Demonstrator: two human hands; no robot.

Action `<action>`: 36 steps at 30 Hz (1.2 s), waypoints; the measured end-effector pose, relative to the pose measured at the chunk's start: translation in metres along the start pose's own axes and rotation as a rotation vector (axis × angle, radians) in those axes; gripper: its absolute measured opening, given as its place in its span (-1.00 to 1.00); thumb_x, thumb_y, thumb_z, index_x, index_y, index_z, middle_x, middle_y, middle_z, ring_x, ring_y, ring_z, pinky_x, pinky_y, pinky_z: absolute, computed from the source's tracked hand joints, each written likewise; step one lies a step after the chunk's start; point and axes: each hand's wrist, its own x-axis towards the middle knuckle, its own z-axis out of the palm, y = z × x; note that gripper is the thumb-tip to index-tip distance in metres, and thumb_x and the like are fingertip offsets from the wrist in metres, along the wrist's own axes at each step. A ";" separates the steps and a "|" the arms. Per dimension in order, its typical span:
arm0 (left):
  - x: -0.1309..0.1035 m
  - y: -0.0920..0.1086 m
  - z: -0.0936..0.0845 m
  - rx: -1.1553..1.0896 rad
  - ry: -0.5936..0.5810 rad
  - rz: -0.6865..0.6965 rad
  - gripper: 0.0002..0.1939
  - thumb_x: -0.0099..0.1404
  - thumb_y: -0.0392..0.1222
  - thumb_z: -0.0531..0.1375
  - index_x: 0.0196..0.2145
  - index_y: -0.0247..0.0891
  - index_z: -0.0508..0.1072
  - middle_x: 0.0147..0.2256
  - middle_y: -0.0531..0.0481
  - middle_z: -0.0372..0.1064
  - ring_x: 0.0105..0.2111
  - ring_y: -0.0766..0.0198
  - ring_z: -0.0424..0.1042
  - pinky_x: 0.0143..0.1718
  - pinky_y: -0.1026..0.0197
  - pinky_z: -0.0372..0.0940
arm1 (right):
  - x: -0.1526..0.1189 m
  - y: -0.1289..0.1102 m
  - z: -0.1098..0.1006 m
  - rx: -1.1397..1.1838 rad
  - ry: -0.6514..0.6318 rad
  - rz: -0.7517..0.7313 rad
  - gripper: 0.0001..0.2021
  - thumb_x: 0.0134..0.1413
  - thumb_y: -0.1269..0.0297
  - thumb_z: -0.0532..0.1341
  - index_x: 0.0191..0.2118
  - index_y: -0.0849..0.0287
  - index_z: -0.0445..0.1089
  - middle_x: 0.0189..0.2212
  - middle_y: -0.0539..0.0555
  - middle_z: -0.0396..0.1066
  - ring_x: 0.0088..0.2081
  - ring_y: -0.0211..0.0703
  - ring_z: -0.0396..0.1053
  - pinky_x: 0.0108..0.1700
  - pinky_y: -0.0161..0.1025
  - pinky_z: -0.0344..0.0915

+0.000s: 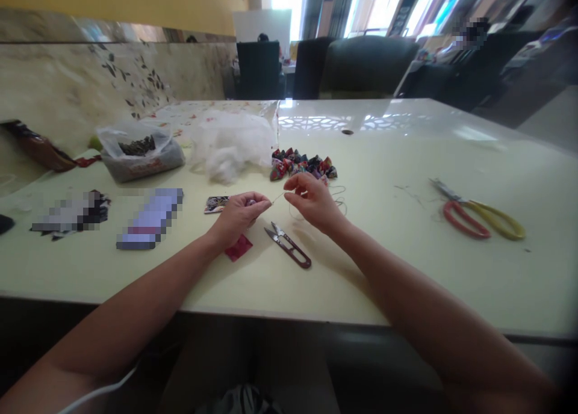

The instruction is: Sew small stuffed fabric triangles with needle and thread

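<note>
Thread (pixel 279 196) is held between the left hand (pixel 241 214) and the right hand (pixel 312 202), toward the front edge of the counter (pixel 307 296); by each it is pinched between thumb and curled fingertips. Snips (pixel 295 254) are laid nearer that edge.

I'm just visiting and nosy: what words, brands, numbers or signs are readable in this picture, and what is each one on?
No text can be read for certain.
Bag: red print on its side, too blurred to read.
Dark strip by the windows: pale marks that may be lettering, too blurred to read.
Phone: pixelated, so nothing on it is legible.
</note>
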 end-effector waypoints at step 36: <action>-0.004 0.005 0.003 0.119 -0.037 0.037 -0.71 0.16 0.01 0.30 -0.35 -0.28 0.46 -0.62 0.18 0.05 -0.63 0.46 0.01 -0.60 0.32 -0.11 | -0.008 -0.005 0.015 0.030 -0.123 0.073 -0.91 0.02 0.40 0.21 -0.47 0.21 0.41 -0.49 0.00 0.40 -0.37 -0.23 0.31 -0.29 -0.28 0.19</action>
